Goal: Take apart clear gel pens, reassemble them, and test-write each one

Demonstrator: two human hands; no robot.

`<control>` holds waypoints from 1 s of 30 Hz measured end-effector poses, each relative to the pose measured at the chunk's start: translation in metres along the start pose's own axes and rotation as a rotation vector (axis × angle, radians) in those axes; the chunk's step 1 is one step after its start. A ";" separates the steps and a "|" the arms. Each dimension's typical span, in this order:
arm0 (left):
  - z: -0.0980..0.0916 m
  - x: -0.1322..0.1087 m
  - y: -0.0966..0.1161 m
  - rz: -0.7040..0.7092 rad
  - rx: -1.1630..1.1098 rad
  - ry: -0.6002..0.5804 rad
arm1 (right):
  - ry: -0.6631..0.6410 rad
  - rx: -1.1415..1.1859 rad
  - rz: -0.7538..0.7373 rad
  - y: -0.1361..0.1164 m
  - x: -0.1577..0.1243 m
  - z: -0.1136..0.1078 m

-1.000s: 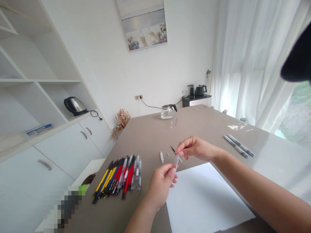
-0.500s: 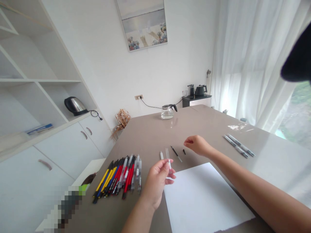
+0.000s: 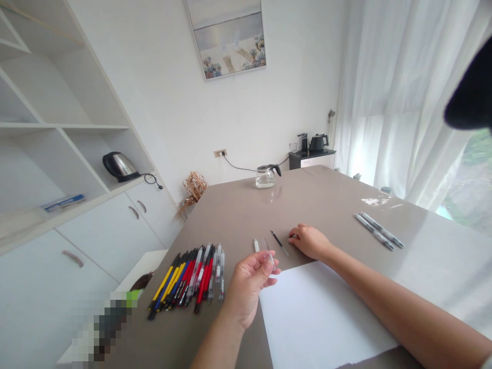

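At the far-left corner of the white sheet [image 3: 326, 318], my left hand [image 3: 249, 279] pinches the clear pen barrel [image 3: 269, 254]. Left of the sheet lies the row of pens [image 3: 188, 277]. Past its far edge my right hand [image 3: 309, 241] rests curled beside the black refill [image 3: 279, 243]; I cannot tell its grip. Farther off stands the glass pot [image 3: 266, 176].

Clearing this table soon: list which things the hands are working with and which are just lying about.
In hand: left hand holding clear pen barrel; right hand on the table beside thin black refill; small white cap nearby.
Lying about: row of coloured pens, two grey pens, white sheet, glass jug, steel kettle.
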State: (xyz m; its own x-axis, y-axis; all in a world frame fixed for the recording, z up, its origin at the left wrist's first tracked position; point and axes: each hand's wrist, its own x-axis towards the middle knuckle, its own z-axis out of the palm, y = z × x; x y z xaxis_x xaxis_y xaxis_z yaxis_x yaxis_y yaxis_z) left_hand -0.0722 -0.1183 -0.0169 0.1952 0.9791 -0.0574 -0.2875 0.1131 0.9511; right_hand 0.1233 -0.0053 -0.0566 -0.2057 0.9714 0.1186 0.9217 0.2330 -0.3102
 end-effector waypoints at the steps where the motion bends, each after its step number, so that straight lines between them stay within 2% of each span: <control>1: 0.000 0.000 0.000 0.003 -0.025 -0.002 | 0.004 0.004 -0.004 0.000 0.000 0.000; 5: 0.001 0.000 0.001 -0.022 -0.104 0.024 | 0.010 0.021 -0.010 0.002 0.001 0.001; 8: 0.003 0.000 0.001 -0.023 -0.081 -0.036 | 0.011 0.023 -0.008 0.002 0.002 0.002; 12: 0.001 0.000 0.002 -0.039 -0.115 0.007 | 0.009 0.025 0.004 0.003 0.003 0.003; 17: 0.000 0.000 0.004 -0.047 -0.157 -0.031 | 0.019 0.032 0.014 0.003 0.003 0.004; 30: -0.002 0.003 0.000 -0.091 -0.166 0.014 | 0.036 0.073 0.052 0.005 0.005 0.005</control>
State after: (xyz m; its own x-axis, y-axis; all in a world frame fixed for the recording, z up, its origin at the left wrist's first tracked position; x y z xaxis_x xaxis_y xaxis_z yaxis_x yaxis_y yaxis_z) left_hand -0.0733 -0.1152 -0.0177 0.2146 0.9656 -0.1466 -0.4204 0.2268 0.8785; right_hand 0.1255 0.0009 -0.0619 -0.1452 0.9803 0.1339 0.9041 0.1865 -0.3845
